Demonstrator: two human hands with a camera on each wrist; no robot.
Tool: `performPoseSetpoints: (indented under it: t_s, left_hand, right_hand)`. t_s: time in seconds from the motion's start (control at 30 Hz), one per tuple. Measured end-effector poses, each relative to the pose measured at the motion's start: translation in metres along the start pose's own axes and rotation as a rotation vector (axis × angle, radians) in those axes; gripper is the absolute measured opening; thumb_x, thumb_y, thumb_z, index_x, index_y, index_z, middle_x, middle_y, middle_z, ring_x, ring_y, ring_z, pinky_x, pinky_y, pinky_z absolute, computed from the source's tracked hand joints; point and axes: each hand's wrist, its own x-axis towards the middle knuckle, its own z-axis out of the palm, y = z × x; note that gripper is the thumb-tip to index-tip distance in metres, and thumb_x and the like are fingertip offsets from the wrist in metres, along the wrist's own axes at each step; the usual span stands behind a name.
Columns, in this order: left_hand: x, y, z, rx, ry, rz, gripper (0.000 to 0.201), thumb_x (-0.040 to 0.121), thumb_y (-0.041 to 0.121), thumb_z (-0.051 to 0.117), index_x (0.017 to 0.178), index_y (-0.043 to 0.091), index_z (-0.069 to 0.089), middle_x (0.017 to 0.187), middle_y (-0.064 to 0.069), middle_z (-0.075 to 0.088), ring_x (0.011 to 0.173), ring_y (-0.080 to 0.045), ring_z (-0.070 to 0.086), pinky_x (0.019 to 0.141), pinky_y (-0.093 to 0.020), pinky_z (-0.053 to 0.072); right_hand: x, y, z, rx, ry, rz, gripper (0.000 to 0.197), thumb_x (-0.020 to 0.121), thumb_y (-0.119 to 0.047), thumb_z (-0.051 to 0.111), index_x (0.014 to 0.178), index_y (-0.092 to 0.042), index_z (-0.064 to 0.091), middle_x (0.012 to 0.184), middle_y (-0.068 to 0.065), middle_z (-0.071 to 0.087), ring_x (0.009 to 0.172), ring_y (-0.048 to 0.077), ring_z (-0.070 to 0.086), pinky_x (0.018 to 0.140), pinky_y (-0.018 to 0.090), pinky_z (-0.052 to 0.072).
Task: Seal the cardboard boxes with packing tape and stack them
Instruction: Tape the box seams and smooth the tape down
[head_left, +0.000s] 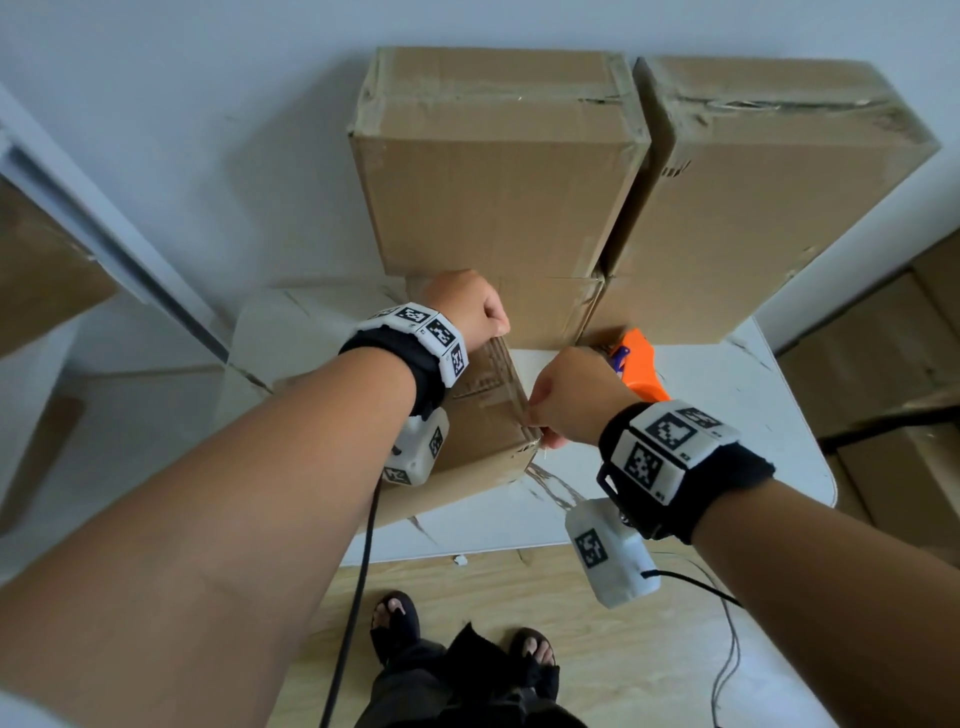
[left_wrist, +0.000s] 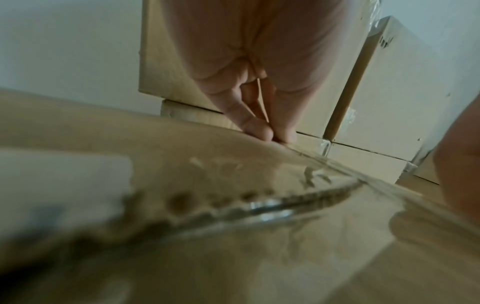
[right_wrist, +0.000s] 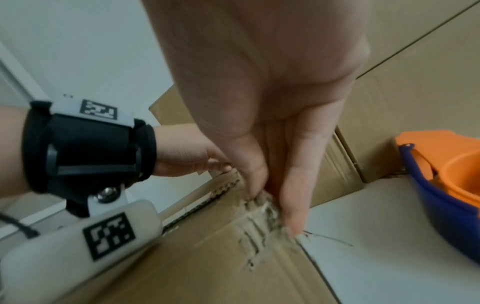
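Note:
A low cardboard box (head_left: 483, 415) lies on the white marble-look table (head_left: 727, 441), with a strip of clear tape (head_left: 511, 384) running along its top near the right edge. My left hand (head_left: 498, 327) is at the box's far end, and in the left wrist view its straight fingertips (left_wrist: 259, 129) press the tape (left_wrist: 337, 170) onto the box (left_wrist: 155, 160). My right hand (head_left: 540, 421) is at the near right corner. Its straight fingers (right_wrist: 293, 205) push the tape end down over the torn edge of the box (right_wrist: 207, 267). The orange and blue tape dispenser (head_left: 636, 364) (right_wrist: 446, 181) stands behind my right hand.
Two tall taped boxes (head_left: 493, 197) (head_left: 753, 218) stand side by side on lower boxes (head_left: 545, 306) at the back of the table, against the wall. More cardboard boxes (head_left: 883, 364) sit to the right. Sensor cables (head_left: 358, 571) hang from both wrists.

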Motion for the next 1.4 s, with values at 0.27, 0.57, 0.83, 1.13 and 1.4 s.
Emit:
performPoseSetpoints:
  t_s: [0.27, 0.57, 0.83, 1.13, 1.4]
  left_hand:
    - [0.002, 0.0, 0.001, -0.007, -0.014, 0.016, 0.01, 0.084, 0.016, 0.066, 0.082, 0.017, 0.076, 0.091, 0.006, 0.073, 0.086, -0.009, 0.065, 0.083, -0.025, 0.05]
    - [0.006, 0.001, -0.002, 0.001, -0.055, -0.096, 0.004, 0.079, 0.023, 0.074, 0.08, 0.02, 0.077, 0.084, 0.004, 0.073, 0.083, -0.014, 0.067, 0.079, -0.027, 0.053]
    - [0.01, 0.008, 0.001, 0.033, -0.042, -0.167, 0.009, 0.078, 0.023, 0.075, 0.083, 0.016, 0.078, 0.086, 0.001, 0.074, 0.082, -0.017, 0.069, 0.081, -0.032, 0.056]
    - [-0.032, -0.012, -0.009, -0.072, 0.032, -0.101, 0.045, 0.073, 0.018, 0.081, 0.114, 0.024, 0.065, 0.105, 0.009, 0.066, 0.078, -0.004, 0.056, 0.083, -0.022, 0.045]
    - [-0.095, -0.06, -0.038, -0.002, 0.252, -0.357, 0.014, 0.08, 0.024, 0.071, 0.092, 0.029, 0.07, 0.108, 0.009, 0.068, 0.1, -0.015, 0.062, 0.091, -0.029, 0.048]
  right_hand:
    - [-0.001, -0.004, 0.005, 0.036, -0.081, 0.084, 0.039, 0.099, -0.019, 0.052, 0.061, -0.013, 0.056, 0.053, -0.004, 0.065, 0.049, -0.001, 0.06, 0.045, 0.004, 0.041]
    - [-0.001, 0.008, 0.005, 0.416, -0.173, 0.149, 0.02, 0.094, -0.004, 0.057, 0.075, -0.001, 0.059, 0.056, 0.01, 0.068, 0.057, 0.023, 0.07, 0.061, 0.029, 0.06]
    - [-0.002, 0.004, 0.004, 0.297, -0.181, 0.195, 0.036, 0.098, -0.01, 0.047, 0.068, -0.006, 0.066, 0.052, -0.005, 0.069, 0.047, 0.0, 0.062, 0.059, 0.012, 0.053]
    - [-0.006, 0.01, 0.011, 0.231, -0.131, 0.073, 0.031, 0.097, -0.014, 0.05, 0.078, 0.001, 0.069, 0.085, 0.014, 0.076, 0.076, 0.022, 0.073, 0.086, 0.034, 0.058]
    - [-0.011, 0.014, 0.005, 0.126, -0.048, 0.04, 0.017, 0.093, -0.011, 0.056, 0.095, 0.005, 0.062, 0.073, 0.014, 0.068, 0.061, 0.024, 0.062, 0.074, 0.042, 0.061]
